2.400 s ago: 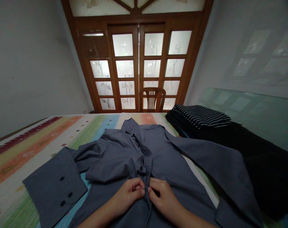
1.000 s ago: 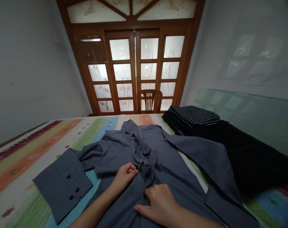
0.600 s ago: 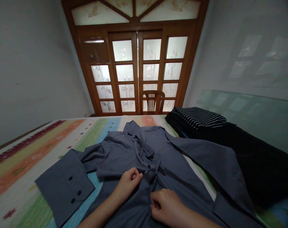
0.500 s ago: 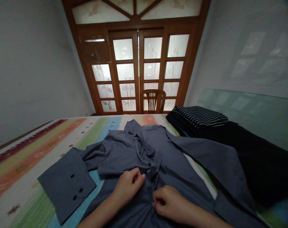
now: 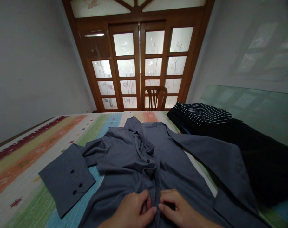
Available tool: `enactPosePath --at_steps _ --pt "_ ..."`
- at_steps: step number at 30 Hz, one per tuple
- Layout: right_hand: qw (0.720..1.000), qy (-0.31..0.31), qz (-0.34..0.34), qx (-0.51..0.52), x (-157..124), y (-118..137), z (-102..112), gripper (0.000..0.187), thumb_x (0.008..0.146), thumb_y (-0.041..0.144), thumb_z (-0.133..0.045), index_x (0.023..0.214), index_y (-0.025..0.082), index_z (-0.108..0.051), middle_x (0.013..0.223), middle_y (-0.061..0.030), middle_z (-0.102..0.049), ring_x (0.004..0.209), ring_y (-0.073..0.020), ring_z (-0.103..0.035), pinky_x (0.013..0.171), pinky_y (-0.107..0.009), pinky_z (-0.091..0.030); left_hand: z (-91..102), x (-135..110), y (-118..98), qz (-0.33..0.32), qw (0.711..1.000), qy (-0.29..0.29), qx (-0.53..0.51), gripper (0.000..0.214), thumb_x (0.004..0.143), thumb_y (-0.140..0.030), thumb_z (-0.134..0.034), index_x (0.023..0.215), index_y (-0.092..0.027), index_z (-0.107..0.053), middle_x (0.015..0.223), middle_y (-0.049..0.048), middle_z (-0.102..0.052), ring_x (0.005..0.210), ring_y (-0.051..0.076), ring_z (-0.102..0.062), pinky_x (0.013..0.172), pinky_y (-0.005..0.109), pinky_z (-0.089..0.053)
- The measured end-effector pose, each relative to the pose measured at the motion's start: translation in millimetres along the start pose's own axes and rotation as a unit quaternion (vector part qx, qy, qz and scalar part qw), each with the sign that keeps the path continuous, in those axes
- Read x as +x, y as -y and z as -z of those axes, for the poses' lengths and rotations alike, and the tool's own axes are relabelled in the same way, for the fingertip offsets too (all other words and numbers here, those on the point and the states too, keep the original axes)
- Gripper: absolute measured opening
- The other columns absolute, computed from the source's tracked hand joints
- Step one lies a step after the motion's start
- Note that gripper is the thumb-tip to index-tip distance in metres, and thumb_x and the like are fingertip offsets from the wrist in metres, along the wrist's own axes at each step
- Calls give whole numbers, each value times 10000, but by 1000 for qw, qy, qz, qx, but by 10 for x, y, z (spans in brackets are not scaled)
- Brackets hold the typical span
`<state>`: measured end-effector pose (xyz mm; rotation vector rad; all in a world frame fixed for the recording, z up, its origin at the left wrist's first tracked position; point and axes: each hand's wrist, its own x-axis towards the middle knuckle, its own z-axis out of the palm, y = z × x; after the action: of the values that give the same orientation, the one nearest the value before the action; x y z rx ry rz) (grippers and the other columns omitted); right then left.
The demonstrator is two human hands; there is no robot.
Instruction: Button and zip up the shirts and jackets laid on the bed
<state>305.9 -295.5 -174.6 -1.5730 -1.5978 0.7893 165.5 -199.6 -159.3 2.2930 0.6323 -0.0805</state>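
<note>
Left hand (image 5: 132, 211) and right hand (image 5: 177, 210) at bottom of view, fingers curled, pinching either side of placket (image 5: 157, 186) of slate-blue button-front shirt (image 5: 125, 152). Shirt lies spread ahead of hands on striped bedspread (image 5: 27, 196). Placket buttons (image 5: 148, 161) above hands look fastened; below hands, cannot tell. Sleeve cuff (image 5: 68, 180) left of left hand. Folded dark clothes (image 5: 201, 113) beyond right hand.

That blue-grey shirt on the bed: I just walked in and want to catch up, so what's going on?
A person is handling a blue-grey button-front shirt spread on a rainbow-striped bedspread. Their left hand and right hand both hold its front placket low in the view. A stack of dark folded clothes lies to the right.
</note>
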Motion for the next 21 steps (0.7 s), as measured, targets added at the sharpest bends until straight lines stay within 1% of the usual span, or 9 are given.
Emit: enactPosePath --at_steps 3,6,9,12,17,21 --pt "1000 -5 18 17 -39 16 -29 301 763 370 -387 572 169 -504 608 -17 -528 590 -117 -467 555 -211 -366 -8 -11 -3 -25 999 40 -20 99 700 -245 -444 635 -194 -389 508 -62 -399 464 87 -378 446 195 -215" --pt "1000 -7 17 24 -65 -14 -56 337 761 406 -384 574 168 -530 593 -20 -528 566 -116 -467 531 -211 -363 18 -32 29 -56 993 77 -71 154 717 -263 -437 612 -192 -350 536 -57 -358 503 88 -337 463 194 -214" --pt "999 -5 8 34 -71 -51 -71 366 749 437 -386 537 168 -513 553 -8 -488 541 -110 -454 512 -205 -355 79 -51 56 -69 982 106 -141 188 749 -337 -408 638 -187 -383 577 -50 -350 540 91 -325 481 185 -229" --pt "999 2 -7 43 -72 -68 -77 342 735 425 -389 533 171 -499 552 -2 -469 541 -105 -444 516 -201 -350 119 -51 63 -64 976 124 -166 220 746 -374 -402 635 -184 -392 573 -52 -337 536 88 -306 476 183 -222" --pt "999 10 -21 46 -75 -70 -96 261 667 374 -410 491 185 -372 510 22 -383 504 -99 -403 506 -209 -326 96 -32 61 -42 976 138 -161 170 720 -297 -427 602 -186 -377 521 -63 -314 492 82 -282 446 187 -205" --pt "998 22 -21 49 -85 -65 -110 237 654 349 -395 493 190 -323 491 33 -345 481 -90 -369 479 -204 -304 73 -29 43 -55 979 128 -147 116 708 -227 -428 605 -183 -397 524 -61 -336 500 82 -307 462 183 -222"
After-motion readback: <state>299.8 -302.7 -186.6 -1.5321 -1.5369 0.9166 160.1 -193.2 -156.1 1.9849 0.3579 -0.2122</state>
